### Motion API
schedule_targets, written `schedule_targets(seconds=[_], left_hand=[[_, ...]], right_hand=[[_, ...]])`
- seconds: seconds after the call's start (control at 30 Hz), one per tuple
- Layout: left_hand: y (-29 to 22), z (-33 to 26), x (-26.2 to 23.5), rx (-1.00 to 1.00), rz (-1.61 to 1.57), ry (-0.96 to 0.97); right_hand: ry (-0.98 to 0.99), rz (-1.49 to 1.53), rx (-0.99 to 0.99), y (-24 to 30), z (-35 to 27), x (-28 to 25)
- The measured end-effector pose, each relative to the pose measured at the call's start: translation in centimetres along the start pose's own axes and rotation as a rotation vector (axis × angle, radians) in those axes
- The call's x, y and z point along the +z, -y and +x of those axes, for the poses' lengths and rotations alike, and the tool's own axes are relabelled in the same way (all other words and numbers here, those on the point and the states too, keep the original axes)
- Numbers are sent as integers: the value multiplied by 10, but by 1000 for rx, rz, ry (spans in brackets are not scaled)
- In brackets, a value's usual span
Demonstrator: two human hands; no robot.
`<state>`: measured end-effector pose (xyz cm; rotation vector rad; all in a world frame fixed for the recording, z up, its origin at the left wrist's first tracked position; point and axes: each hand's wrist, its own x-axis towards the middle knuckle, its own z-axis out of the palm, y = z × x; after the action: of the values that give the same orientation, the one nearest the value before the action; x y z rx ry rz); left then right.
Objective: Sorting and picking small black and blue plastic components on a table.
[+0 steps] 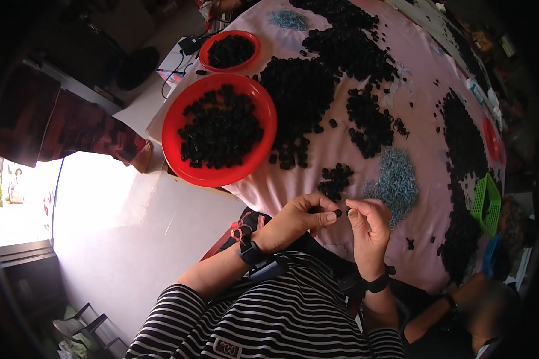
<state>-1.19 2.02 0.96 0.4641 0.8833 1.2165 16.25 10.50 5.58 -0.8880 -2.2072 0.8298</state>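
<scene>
My left hand (298, 219) pinches a small black plastic part (337, 212) between thumb and fingers, just above the near edge of the pink cloth-covered table (425, 149). My right hand (368, 230) is curled close beside it, fingertips almost touching the same part; something tiny may sit between its fingers, too small to tell. A small cluster of black parts (336, 179) lies right beyond my hands. A heap of small silvery-blue metal pieces (395, 182) lies just right of that cluster.
A big red bowl (179, 119) full of black parts stands at the table's left edge, a smaller red bowl (205, 54) behind it. Large piles of black parts (317, 78) cover the cloth. A green basket (488, 203) and another person's arm (437, 311) are at right.
</scene>
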Motion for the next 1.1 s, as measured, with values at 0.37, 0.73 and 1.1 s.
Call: schedule_targets(seconds=[0.37, 0.73, 1.1], left_hand=[[4, -2, 6, -3, 17, -72], [4, -5, 5, -52, -143, -65], [6, -4, 7, -81, -215, -38]], right_hand=[[-21, -7, -39, -4, -8, 14], [14, -175, -186, 0, -7, 8], [26, -415, -309, -2, -12, 6]])
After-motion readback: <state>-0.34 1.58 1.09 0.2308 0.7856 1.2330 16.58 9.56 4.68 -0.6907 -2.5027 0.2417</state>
